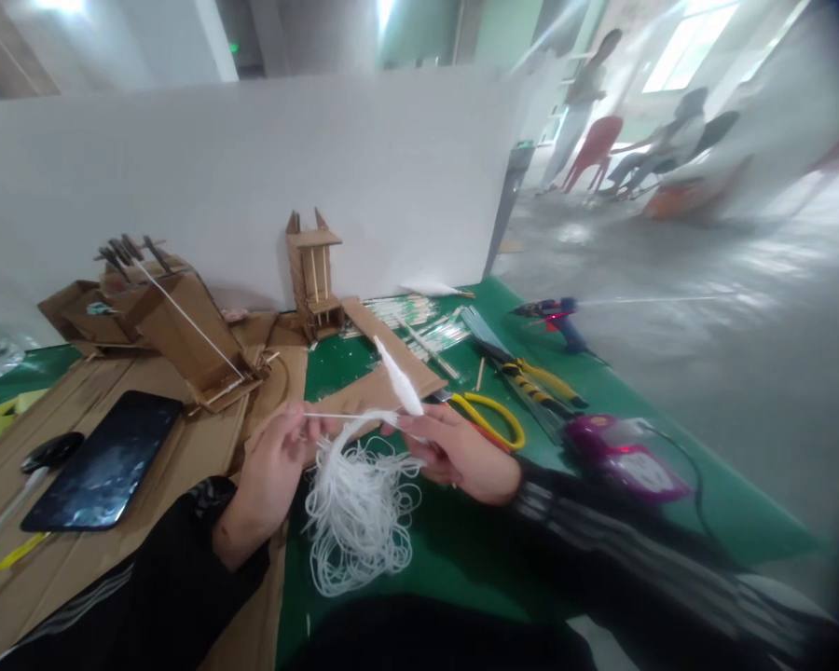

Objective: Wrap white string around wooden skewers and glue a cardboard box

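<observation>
A tangled bundle of white string [360, 522] hangs between my two hands over the green table surface. My left hand [276, 466] pinches a strand that runs level across to the other hand. The fingers of my right hand [461, 452] are closed on the top of the bundle. A white pointed piece [400, 377], like wrapped string or glue, sticks up beside the right fingertips; whether it is held too is unclear. Behind the left hand stands a cardboard structure [185, 331] with a white string stretched down its front.
A phone [104, 461] lies on cardboard at the left. A small cardboard tower [314, 275] stands at the back. Yellow-handled scissors [493, 419], pliers [545, 382], a glue gun [556, 317] and a purple device [625, 457] are on the right. People are in the far background.
</observation>
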Available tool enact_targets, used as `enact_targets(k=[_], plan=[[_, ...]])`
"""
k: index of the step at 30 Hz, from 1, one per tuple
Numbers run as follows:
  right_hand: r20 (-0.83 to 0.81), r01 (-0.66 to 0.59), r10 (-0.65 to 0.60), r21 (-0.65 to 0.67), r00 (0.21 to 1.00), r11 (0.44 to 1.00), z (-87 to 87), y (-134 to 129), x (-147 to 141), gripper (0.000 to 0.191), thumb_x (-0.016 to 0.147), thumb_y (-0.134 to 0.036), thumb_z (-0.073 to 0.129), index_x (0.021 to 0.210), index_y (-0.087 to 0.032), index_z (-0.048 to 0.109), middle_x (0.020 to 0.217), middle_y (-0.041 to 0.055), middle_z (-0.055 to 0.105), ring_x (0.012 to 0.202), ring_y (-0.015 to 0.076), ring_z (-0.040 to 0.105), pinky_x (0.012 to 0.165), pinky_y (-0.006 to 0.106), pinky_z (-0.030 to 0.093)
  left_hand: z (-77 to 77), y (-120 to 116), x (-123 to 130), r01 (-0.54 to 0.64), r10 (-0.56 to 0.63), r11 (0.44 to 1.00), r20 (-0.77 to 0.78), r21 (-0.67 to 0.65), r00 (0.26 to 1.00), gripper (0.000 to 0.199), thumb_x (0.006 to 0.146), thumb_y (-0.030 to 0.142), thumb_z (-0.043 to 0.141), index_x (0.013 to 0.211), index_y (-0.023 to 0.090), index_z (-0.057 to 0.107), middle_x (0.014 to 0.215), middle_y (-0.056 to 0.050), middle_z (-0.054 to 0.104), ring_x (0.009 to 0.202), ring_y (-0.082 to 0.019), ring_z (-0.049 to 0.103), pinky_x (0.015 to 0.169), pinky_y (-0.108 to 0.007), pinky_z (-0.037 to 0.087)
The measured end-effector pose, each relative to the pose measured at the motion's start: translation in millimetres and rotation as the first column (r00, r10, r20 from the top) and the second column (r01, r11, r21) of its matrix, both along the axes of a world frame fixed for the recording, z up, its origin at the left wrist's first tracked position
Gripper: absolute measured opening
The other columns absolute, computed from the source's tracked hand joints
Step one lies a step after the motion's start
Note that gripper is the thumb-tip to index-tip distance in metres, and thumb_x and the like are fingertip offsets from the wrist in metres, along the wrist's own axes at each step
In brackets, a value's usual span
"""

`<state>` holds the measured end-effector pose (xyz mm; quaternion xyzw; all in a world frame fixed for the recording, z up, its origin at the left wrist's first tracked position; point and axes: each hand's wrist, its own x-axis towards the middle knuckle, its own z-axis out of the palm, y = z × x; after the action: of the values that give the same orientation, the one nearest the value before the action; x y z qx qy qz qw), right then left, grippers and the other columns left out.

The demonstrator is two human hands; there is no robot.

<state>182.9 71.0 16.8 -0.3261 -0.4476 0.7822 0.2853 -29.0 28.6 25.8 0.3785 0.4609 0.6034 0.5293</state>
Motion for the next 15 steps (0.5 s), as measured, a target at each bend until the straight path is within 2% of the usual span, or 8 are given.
enact_targets(k=[3, 6, 8, 10, 12, 13, 14, 15], plan=[[0.066, 0.054, -0.055, 0.008, 0.996, 0.998, 2.2, 0.0, -1.0, 0.024, 0.08, -0.039, 0.064, 0.086, -0.015, 0.062, 0.048, -0.0109, 0.033, 0.033, 0.001, 0.017, 0.03, 0.017, 0.01, 8.9, -2.2, -4.1, 0.032, -0.036, 0.999, 0.199, 0.024, 0.979, 0.032, 0.083, 0.029, 0.054, 0.057, 0.02, 0.037, 0.048, 0.007, 0.03, 0.045, -0.009, 0.032, 0.049, -0.02, 0.042], [0.095, 0.079, -0.08, 0.015, 0.992, 0.997, 3.2, -0.5, -2.2, 0.026, 0.078, -0.04, 0.065, 0.084, -0.015, 0.062, 0.047, -0.0113, 0.032, 0.033, 0.0012, 0.017, 0.03, 0.016, 0.011, 10.6, -2.8, -12.9, 0.079, -0.089, 0.995, 0.182, 0.064, 0.979, 0.033, 0.086, 0.03, 0.052, 0.059, 0.019, 0.039, 0.047, 0.008, 0.027, 0.042, -0.008, 0.021, 0.039, -0.018, 0.026], [0.098, 0.083, -0.085, 0.018, 0.992, 0.996, 3.3, -0.5, -2.5, 0.027, 0.078, -0.041, 0.065, 0.082, -0.014, 0.062, 0.047, -0.0115, 0.032, 0.033, 0.001, 0.017, 0.03, 0.016, 0.011, 9.5, -1.3, -19.9, 0.064, -0.063, 0.99, -0.016, 0.123, 0.998, 0.034, 0.086, 0.031, 0.054, 0.058, 0.019, 0.04, 0.047, 0.007, 0.029, 0.042, -0.008, 0.023, 0.041, -0.018, 0.023], [0.088, 0.079, -0.08, 0.018, 0.993, 0.997, 3.2, -0.1, -2.4, 0.027, 0.078, -0.041, 0.066, 0.081, -0.014, 0.061, 0.047, -0.0118, 0.031, 0.033, 0.001, 0.016, 0.03, 0.016, 0.011, 9.3, 0.6, -24.6, 0.062, 0.003, 0.981, -0.335, 0.185, 0.942, 0.032, 0.085, 0.03, 0.057, 0.058, 0.018, 0.046, 0.049, 0.006, 0.036, 0.046, -0.008, 0.031, 0.045, -0.018, 0.027], [0.073, 0.055, -0.056, 0.016, 0.996, 0.998, 2.6, 0.2, -1.9, 0.027, 0.078, -0.041, 0.066, 0.079, -0.015, 0.06, 0.046, -0.0119, 0.031, 0.033, 0.0011, 0.016, 0.03, 0.016, 0.011, 10.4, 1.2, -24.5, 0.125, 0.013, 0.976, -0.626, 0.177, 0.779, 0.019, 0.083, 0.028, 0.06, 0.067, 0.018, 0.059, 0.058, 0.003, 0.051, 0.054, -0.01, 0.044, 0.052, -0.019, 0.034], [0.067, 0.039, -0.04, 0.018, 0.997, 0.999, 2.0, 0.3, -1.6, 0.027, 0.079, -0.041, 0.066, 0.079, -0.015, 0.06, 0.046, -0.012, 0.03, 0.033, 0.0012, 0.017, 0.03, 0.016, 0.011, 10.8, 0.8, -22.6, 0.175, -0.013, 0.973, -0.723, 0.15, 0.691, 0.01, 0.082, 0.027, 0.062, 0.076, 0.019, 0.065, 0.067, 0.001, 0.059, 0.061, -0.012, 0.051, 0.056, -0.02, 0.038], [0.062, 0.022, -0.024, 0.024, 0.998, 0.999, 1.2, 0.3, -1.4, 0.027, 0.079, -0.041, 0.065, 0.079, -0.015, 0.061, 0.045, -0.012, 0.03, 0.032, 0.0012, 0.017, 0.03, 0.016, 0.012, 10.5, -0.1, -19.7, 0.222, -0.042, 0.967, -0.784, 0.124, 0.62, 0.011, 0.08, 0.028, 0.065, 0.088, 0.021, 0.068, 0.08, -0.001, 0.065, 0.071, -0.015, 0.057, 0.062, -0.021, 0.042], [0.058, 0.007, -0.009, 0.031, 0.998, 0.999, 0.2, 0.1, -1.2, 0.027, 0.08, -0.041, 0.065, 0.079, -0.014, 0.061, 0.045, -0.0119, 0.03, 0.033, 0.0012, 0.018, 0.03, 0.016, 0.012, 9.3, -1.4, -16.2, 0.263, -0.069, 0.959, -0.817, 0.103, 0.573, 0.023, 0.077, 0.029, 0.068, 0.099, 0.023, 0.069, 0.093, -0.003, 0.068, 0.082, -0.018, 0.06, 0.069, -0.024, 0.045]])
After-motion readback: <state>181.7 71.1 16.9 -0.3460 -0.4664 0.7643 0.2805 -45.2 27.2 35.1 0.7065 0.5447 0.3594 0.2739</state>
